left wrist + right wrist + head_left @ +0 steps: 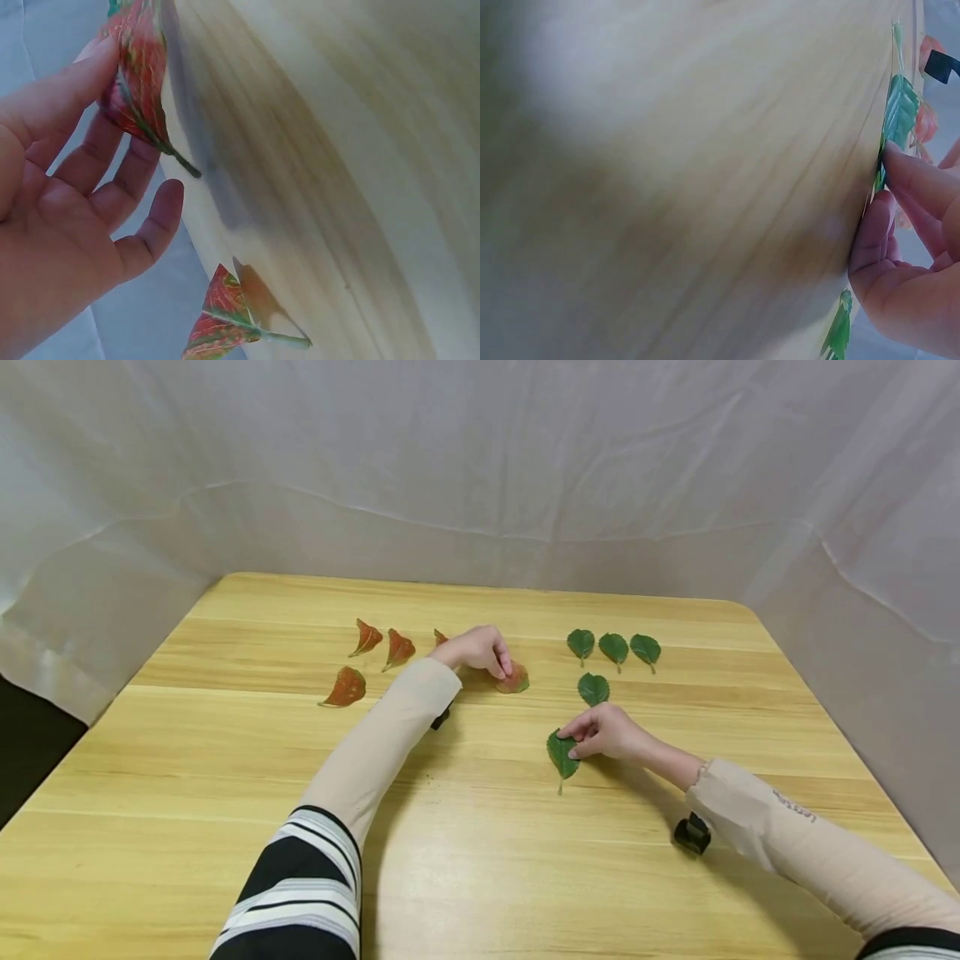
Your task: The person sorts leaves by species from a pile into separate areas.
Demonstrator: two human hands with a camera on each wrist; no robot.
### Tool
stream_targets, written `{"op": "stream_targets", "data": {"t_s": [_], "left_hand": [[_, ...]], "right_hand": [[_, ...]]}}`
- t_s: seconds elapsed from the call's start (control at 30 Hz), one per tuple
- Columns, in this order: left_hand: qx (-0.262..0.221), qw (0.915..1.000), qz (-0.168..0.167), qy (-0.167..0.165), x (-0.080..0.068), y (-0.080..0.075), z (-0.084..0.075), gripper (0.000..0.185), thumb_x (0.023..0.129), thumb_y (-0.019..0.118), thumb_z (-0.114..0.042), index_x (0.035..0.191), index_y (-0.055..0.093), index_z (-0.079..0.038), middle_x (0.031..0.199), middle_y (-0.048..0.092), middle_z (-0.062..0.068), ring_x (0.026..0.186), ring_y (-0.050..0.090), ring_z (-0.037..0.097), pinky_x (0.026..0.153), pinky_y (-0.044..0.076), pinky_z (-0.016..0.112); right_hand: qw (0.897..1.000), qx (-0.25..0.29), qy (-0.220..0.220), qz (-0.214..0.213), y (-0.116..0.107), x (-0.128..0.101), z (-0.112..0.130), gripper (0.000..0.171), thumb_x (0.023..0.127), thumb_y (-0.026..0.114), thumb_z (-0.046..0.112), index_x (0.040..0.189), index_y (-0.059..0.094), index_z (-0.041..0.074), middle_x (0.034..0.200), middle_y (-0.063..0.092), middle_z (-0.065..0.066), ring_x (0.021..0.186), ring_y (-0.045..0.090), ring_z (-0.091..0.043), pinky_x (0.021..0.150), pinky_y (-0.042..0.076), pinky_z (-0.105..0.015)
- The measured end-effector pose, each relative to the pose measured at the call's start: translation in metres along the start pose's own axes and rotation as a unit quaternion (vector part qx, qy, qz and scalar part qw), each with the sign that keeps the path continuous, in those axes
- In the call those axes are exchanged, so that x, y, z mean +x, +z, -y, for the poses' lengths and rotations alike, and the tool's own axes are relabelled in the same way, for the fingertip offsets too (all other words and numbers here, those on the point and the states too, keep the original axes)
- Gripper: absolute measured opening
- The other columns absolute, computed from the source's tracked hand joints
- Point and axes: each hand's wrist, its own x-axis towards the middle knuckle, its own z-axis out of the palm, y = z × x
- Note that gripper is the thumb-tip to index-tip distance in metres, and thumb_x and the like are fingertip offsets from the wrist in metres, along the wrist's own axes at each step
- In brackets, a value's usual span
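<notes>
My left hand [501, 668] pinches a red leaf [515, 679] between thumb and fingers, just above the wooden table [480, 860]; the left wrist view shows that red leaf [139, 75] lifted, its stem pointing down. My right hand [577, 742] pinches the right edge of a green leaf [562, 753] that lies flat on the table. In the right wrist view my fingertips [896, 169] meet that green leaf [900, 112] at its edge.
Three red leaves [366, 637] [399, 648] [347, 687] lie left of my left hand, and another [439, 636] is partly hidden behind it. A row of three green leaves [614, 647] lies at the back right, with one more [593, 688] below it. White cloth walls surround the table.
</notes>
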Motion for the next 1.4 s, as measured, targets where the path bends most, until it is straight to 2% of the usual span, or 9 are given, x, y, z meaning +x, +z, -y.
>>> {"op": "stream_targets", "data": {"t_s": [0.1, 0.33, 0.67, 0.9, 1.13, 1.27, 1.4], "left_hand": [[0.004, 0.9999, -0.009, 0.004, -0.001, -0.001, -0.001, 0.009, 0.077, 0.065, 0.005, 0.08, 0.07, -0.001, 0.076, 0.066, 0.002, 0.075, 0.054, 0.013, 0.072, 0.043, 0.022], [0.016, 0.9996, -0.013, 0.021, -0.006, -0.004, -0.002, 0.007, 0.079, 0.065, 0.002, 0.08, 0.07, -0.002, 0.079, 0.067, 0.006, 0.074, 0.057, 0.013, 0.069, 0.045, 0.021], [-0.032, 0.999, -0.03, 0.005, -0.035, -0.013, -0.008, 0.006, 0.079, 0.065, 0.002, 0.083, 0.07, 0.002, 0.079, 0.066, 0.009, 0.061, 0.059, 0.015, 0.06, 0.05, 0.027], [-0.067, 0.9965, -0.047, 0.015, -0.054, -0.021, 0.003, 0.006, 0.079, 0.063, 0.003, 0.082, 0.069, 0.002, 0.077, 0.065, 0.009, 0.063, 0.06, 0.017, 0.059, 0.05, 0.028], [-0.09, 0.9946, -0.048, 0.019, -0.075, -0.031, 0.014, 0.008, 0.078, 0.064, 0.005, 0.086, 0.067, 0.005, 0.077, 0.064, 0.011, 0.06, 0.058, 0.018, 0.065, 0.05, 0.039], [-0.102, 0.9931, -0.049, 0.031, -0.089, -0.036, 0.02, 0.005, 0.078, 0.066, 0.002, 0.083, 0.067, 0.002, 0.077, 0.065, 0.011, 0.063, 0.06, 0.019, 0.063, 0.051, 0.035], [-0.099, 0.9935, -0.051, 0.025, -0.099, -0.04, 0.027, 0.004, 0.078, 0.066, 0.001, 0.082, 0.068, 0.001, 0.078, 0.065, 0.01, 0.066, 0.061, 0.02, 0.062, 0.051, 0.032]], "right_hand": [[1.0, 0.006, 0.001, 0.0, 0.0, 0.001, -0.002, 0.027, 0.068, 0.073, -0.002, 0.094, 0.067, -0.008, 0.076, 0.062, -0.01, 0.067, 0.049, -0.015, 0.057, 0.043, -0.023], [0.999, 0.028, -0.046, 0.004, -0.002, 0.001, -0.006, 0.023, 0.069, 0.076, 0.006, 0.091, 0.071, 0.001, 0.07, 0.06, -0.001, 0.063, 0.048, -0.011, 0.055, 0.042, -0.024], [1.0, 0.019, 0.02, 0.004, 0.001, 0.002, 0.0, 0.027, 0.068, 0.073, -0.003, 0.095, 0.067, -0.006, 0.073, 0.059, -0.005, 0.066, 0.047, -0.015, 0.055, 0.041, -0.022], [1.0, 0.021, 0.019, 0.006, 0.001, 0.003, -0.001, 0.027, 0.069, 0.072, -0.004, 0.095, 0.067, -0.006, 0.073, 0.059, -0.004, 0.067, 0.048, -0.017, 0.055, 0.042, -0.023], [1.0, 0.017, 0.019, 0.006, 0.001, 0.004, -0.004, 0.027, 0.069, 0.073, -0.003, 0.094, 0.067, -0.006, 0.072, 0.059, -0.003, 0.066, 0.048, -0.016, 0.055, 0.042, -0.023], [1.0, 0.013, 0.02, 0.007, 0.001, 0.003, -0.003, 0.026, 0.069, 0.073, -0.002, 0.094, 0.068, -0.006, 0.072, 0.059, -0.002, 0.066, 0.048, -0.016, 0.055, 0.042, -0.023], [1.0, 0.012, 0.019, 0.006, 0.001, 0.004, -0.002, 0.026, 0.069, 0.072, -0.003, 0.094, 0.068, -0.006, 0.071, 0.059, -0.002, 0.066, 0.048, -0.016, 0.054, 0.041, -0.022]]}}
